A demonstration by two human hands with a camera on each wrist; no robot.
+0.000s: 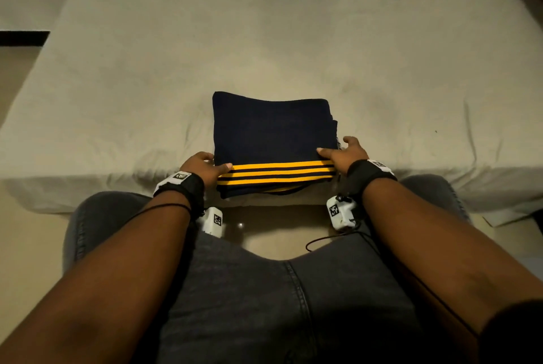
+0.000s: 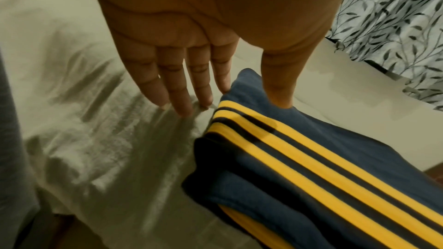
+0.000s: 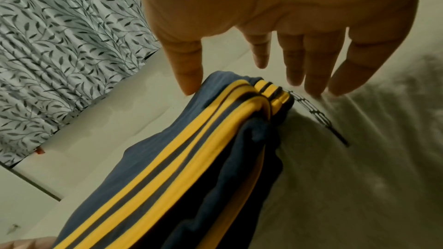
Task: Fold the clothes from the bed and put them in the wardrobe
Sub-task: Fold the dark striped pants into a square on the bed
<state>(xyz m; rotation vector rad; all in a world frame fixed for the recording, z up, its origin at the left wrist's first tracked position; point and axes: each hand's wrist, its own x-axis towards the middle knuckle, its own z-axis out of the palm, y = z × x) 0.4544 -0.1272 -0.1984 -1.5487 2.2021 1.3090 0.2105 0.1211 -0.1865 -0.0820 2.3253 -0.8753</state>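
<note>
A folded navy garment [image 1: 273, 131] with yellow stripes along its near edge lies on the bed [image 1: 264, 40], close to the front edge. My left hand [image 1: 205, 167] is at its left side, thumb on top and straight fingers [image 2: 177, 90] reaching down to the sheet beside the fold [image 2: 311, 149]. At the right side my right hand [image 1: 343, 152] has its thumb touching the top layer [image 3: 191, 149], while its fingers [image 3: 311, 67] are straight next to the stack. A patterned drawstring [image 3: 316, 115] sticks out on the right.
The pale sheet spreads wide on all sides of the garment. My legs in dark jeans [image 1: 264, 305] are against the bed's front edge. A leaf-patterned curtain [image 2: 395, 16] hangs beyond the bed. Floor [image 1: 17, 76] shows at the left.
</note>
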